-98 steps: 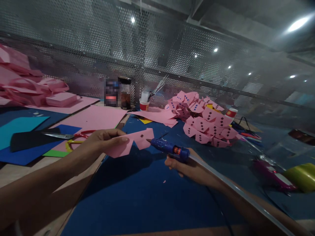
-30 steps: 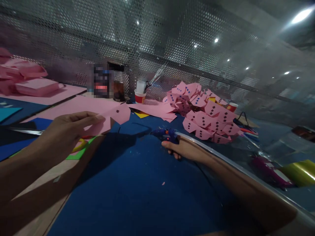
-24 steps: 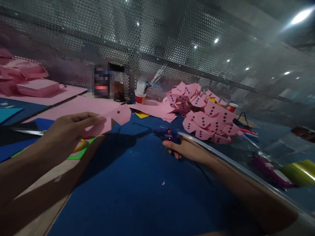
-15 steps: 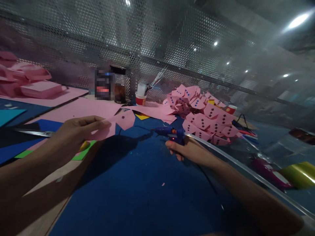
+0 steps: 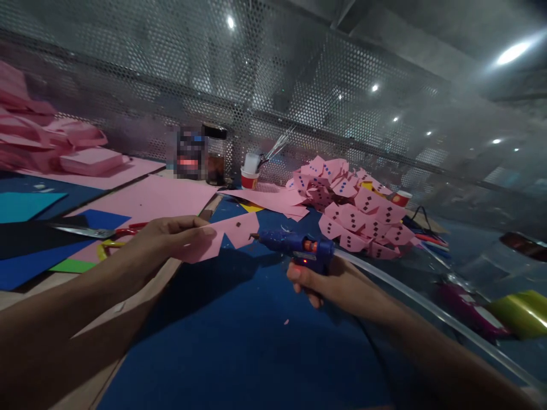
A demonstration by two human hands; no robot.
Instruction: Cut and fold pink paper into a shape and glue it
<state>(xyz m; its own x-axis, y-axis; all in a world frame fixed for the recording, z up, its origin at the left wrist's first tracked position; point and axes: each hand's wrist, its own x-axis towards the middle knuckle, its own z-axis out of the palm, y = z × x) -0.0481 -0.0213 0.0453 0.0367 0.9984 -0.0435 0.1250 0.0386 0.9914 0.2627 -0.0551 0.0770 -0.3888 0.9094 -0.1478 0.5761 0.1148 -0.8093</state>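
Observation:
Pinched in my left hand (image 5: 175, 236) is a small pink paper cutout (image 5: 209, 246) with a notch in its lower edge and one dark square mark. My right hand (image 5: 320, 282) is wrapped around a blue glue gun (image 5: 294, 245) with a small red light lit on it. A long clear glue stick (image 5: 397, 287) runs out of its back. The gun's nozzle points left and is at the right end of the cutout; whether it touches the paper I cannot tell. Beneath both hands lies a dark blue surface (image 5: 222, 347).
Behind my right hand stands a heap of pink paper pieces (image 5: 354, 205) with dark marks. Scissors (image 5: 98, 230) lie by my left forearm on coloured sheets. A paper cup (image 5: 249, 176) and a jar (image 5: 216, 156) stand along the perforated metal screen (image 5: 273, 85). A magenta tool (image 5: 470, 307) lies right.
The nozzle has come leftward to the cutout's right end, where a gap was before. My left hand and the cutout have shifted right and slightly down in view.

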